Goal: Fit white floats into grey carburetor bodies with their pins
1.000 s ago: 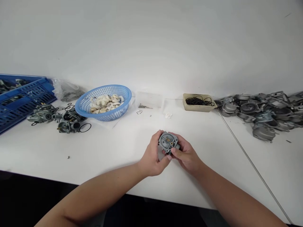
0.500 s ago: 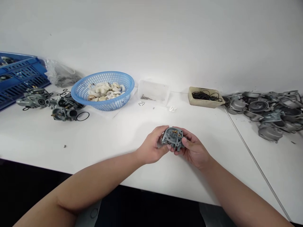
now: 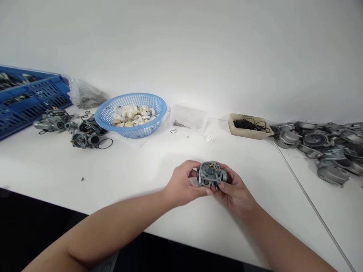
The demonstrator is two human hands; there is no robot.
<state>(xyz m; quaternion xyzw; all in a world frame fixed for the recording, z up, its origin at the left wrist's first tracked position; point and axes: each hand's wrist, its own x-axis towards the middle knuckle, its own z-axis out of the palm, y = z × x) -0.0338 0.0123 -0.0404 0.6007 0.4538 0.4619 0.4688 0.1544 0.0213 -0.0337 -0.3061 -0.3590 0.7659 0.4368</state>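
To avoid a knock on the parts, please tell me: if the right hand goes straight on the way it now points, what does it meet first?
The right hand meets the carburetor body first: its fingers touch it now.

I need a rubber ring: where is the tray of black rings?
In the head view, the beige tray sits at the far table edge, right of the clear plastic box, beside the metal carburetor parts.

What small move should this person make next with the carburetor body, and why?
Probably hold the carburetor body in the left hand and reach the right hand toward the tray of black rubber rings: its brass jets face up, and no ring shows seated there, though that is hard to tell at this size.
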